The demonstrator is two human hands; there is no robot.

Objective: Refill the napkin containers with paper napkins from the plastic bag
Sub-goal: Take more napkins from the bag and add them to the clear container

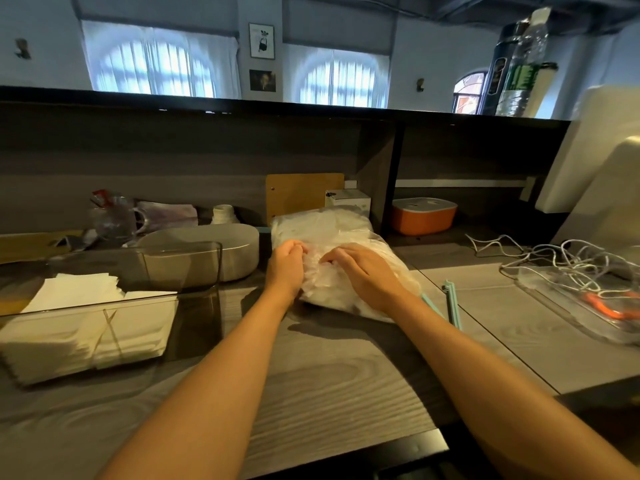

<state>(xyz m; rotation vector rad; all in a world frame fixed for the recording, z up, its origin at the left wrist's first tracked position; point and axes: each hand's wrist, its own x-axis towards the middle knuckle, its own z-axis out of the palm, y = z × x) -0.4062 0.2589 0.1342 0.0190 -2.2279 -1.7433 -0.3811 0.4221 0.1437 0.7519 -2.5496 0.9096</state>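
A clear plastic bag (322, 226) stuffed with white paper napkins lies on the grey wooden counter in the middle of the view. My left hand (285, 265) pinches the crumpled plastic at the bag's near end, fingers curled. My right hand (363, 268) lies on top of the bag beside it, its fingertips curled into the same plastic. To the left stands a clear napkin container (145, 303) with a divider; stacks of white napkins (79, 292) fill its left part, while the right end holds none.
A grey oval box (239, 244) sits behind the container. A teal clip (450, 303) lies right of the bag. Tangled white cables (554, 261) and a clear tray (595, 323) with an orange item occupy the right. An orange box (422, 216) sits at the back.
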